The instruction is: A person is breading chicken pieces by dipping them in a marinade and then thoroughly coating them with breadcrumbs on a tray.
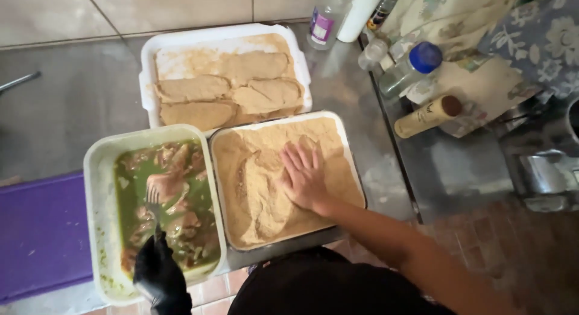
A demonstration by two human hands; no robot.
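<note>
Breadcrumbs fill the metal tray [353,170], where the right hand [304,176] is pressed flat, fingers spread, just right of a coated cutlet [248,188] lying lengthwise toward the person. A fork [152,206] is gripped by the gloved left hand [158,273] over the green marinade tub [96,170].

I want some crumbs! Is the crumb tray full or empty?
Full: breadcrumbs cover the metal tray, with the right hand pressing flat.
</note>
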